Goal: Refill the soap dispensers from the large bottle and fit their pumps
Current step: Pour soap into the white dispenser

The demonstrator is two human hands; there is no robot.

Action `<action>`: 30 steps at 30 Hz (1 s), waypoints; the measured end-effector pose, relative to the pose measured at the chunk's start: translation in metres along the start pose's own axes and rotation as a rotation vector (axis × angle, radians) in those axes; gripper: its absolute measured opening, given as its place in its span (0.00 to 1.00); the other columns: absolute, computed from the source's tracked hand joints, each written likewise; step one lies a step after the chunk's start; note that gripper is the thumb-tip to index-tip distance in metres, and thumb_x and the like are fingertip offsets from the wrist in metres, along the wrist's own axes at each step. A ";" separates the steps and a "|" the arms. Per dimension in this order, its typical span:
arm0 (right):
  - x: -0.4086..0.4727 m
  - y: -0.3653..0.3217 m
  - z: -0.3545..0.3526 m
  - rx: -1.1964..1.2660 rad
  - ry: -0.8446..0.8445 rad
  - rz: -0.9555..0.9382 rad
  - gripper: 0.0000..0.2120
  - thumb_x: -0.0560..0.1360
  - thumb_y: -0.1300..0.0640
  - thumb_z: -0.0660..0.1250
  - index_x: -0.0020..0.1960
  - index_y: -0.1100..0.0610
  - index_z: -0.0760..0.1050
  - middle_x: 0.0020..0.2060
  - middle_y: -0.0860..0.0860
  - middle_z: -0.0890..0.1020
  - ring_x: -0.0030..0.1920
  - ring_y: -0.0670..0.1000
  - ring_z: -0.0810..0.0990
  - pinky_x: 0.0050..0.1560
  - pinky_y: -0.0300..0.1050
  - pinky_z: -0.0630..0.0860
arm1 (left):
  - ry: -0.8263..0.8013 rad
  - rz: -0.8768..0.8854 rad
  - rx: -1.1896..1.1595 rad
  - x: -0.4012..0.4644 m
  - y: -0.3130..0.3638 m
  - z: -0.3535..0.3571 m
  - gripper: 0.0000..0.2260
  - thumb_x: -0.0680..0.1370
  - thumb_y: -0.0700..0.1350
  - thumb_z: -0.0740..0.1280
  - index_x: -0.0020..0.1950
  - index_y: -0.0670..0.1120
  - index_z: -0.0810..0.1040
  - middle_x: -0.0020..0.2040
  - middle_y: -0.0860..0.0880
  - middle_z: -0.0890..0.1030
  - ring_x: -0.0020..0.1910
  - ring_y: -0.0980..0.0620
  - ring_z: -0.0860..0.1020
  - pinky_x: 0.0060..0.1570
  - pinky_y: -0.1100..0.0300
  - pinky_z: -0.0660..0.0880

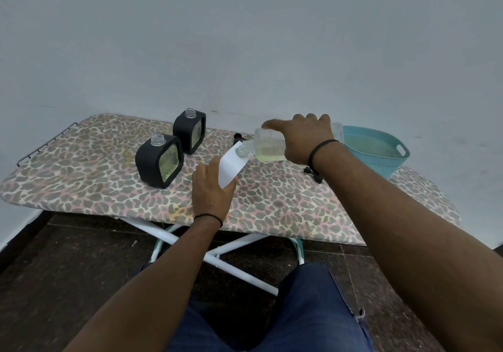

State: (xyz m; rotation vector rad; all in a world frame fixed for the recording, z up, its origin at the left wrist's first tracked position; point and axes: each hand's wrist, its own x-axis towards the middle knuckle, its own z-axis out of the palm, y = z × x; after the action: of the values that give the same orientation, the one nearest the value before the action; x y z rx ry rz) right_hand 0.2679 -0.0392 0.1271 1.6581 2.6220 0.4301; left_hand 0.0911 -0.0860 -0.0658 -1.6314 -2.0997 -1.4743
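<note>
My left hand (211, 191) grips a white soap dispenser (231, 166) and tilts it to the right, its clear open neck pointing up. My right hand (304, 139) holds the large clear bottle (269, 145) almost on its side, with pale yellow liquid in it. The bottle's mouth meets the white dispenser's neck. Two black dispensers, the nearer (159, 161) and the farther (189, 131), stand upright to the left with open necks and no pumps. One black pump (237, 137) lies behind the white dispenser, and another black pump (313, 173) lies below my right wrist.
Everything rests on an ironing board (81, 183) with a leopard-print cover, set against a pale wall. A blue plastic basket (381, 158) stands at the board's right end. The board's white legs and my knees show below its front edge.
</note>
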 end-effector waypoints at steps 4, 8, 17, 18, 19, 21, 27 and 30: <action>0.000 0.000 -0.001 0.000 -0.008 0.003 0.34 0.75 0.60 0.61 0.73 0.33 0.59 0.56 0.54 0.76 0.58 0.59 0.74 0.63 0.59 0.64 | -0.002 -0.006 -0.004 0.000 0.001 -0.001 0.28 0.71 0.46 0.77 0.67 0.47 0.69 0.52 0.40 0.73 0.51 0.39 0.73 0.45 0.47 0.73; 0.001 -0.001 -0.002 -0.004 -0.011 0.001 0.33 0.75 0.59 0.61 0.73 0.32 0.60 0.56 0.54 0.76 0.58 0.59 0.74 0.62 0.59 0.64 | -0.010 -0.013 -0.011 0.000 0.001 -0.001 0.29 0.71 0.46 0.77 0.68 0.48 0.68 0.52 0.40 0.73 0.51 0.39 0.73 0.45 0.46 0.73; 0.005 -0.003 -0.007 -0.025 -0.019 -0.001 0.34 0.74 0.61 0.61 0.72 0.31 0.60 0.54 0.53 0.76 0.56 0.58 0.74 0.62 0.58 0.64 | 0.000 -0.013 -0.029 0.000 0.001 -0.001 0.30 0.71 0.45 0.78 0.68 0.49 0.67 0.52 0.39 0.74 0.51 0.38 0.73 0.46 0.45 0.74; 0.005 -0.003 -0.008 -0.030 -0.020 -0.001 0.34 0.74 0.61 0.61 0.72 0.31 0.60 0.54 0.53 0.76 0.56 0.58 0.74 0.61 0.58 0.64 | 0.001 -0.012 -0.030 0.001 0.002 -0.001 0.30 0.70 0.44 0.78 0.68 0.49 0.67 0.52 0.39 0.74 0.51 0.38 0.73 0.46 0.45 0.74; 0.006 -0.004 -0.009 -0.035 -0.022 -0.002 0.34 0.74 0.61 0.61 0.73 0.31 0.60 0.54 0.53 0.76 0.56 0.58 0.74 0.61 0.58 0.64 | 0.001 -0.013 -0.031 0.001 0.002 -0.001 0.30 0.70 0.44 0.78 0.67 0.49 0.67 0.52 0.39 0.74 0.51 0.38 0.73 0.46 0.45 0.74; 0.006 -0.005 -0.011 -0.040 -0.028 0.001 0.35 0.74 0.61 0.61 0.73 0.31 0.60 0.54 0.53 0.76 0.57 0.58 0.74 0.62 0.58 0.64 | 0.001 -0.012 -0.032 0.001 0.001 -0.001 0.30 0.71 0.45 0.78 0.67 0.49 0.67 0.52 0.39 0.74 0.51 0.38 0.73 0.46 0.45 0.74; 0.006 -0.009 -0.018 -0.070 -0.041 -0.003 0.33 0.75 0.59 0.61 0.73 0.32 0.60 0.56 0.53 0.75 0.59 0.59 0.73 0.64 0.59 0.62 | -0.002 -0.008 -0.034 0.000 0.001 -0.001 0.30 0.71 0.45 0.78 0.68 0.48 0.68 0.52 0.39 0.74 0.51 0.38 0.73 0.46 0.45 0.74; 0.006 -0.010 -0.021 -0.086 -0.046 -0.004 0.33 0.75 0.59 0.62 0.73 0.32 0.60 0.57 0.53 0.75 0.59 0.59 0.73 0.65 0.59 0.61 | 0.001 -0.008 -0.033 0.000 0.002 -0.001 0.30 0.71 0.44 0.78 0.68 0.47 0.68 0.52 0.39 0.74 0.51 0.38 0.73 0.46 0.45 0.74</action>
State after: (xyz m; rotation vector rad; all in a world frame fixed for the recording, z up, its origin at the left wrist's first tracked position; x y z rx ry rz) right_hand 0.2531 -0.0425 0.1457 1.6170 2.5353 0.4913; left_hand 0.0917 -0.0872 -0.0642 -1.6354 -2.0946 -1.5190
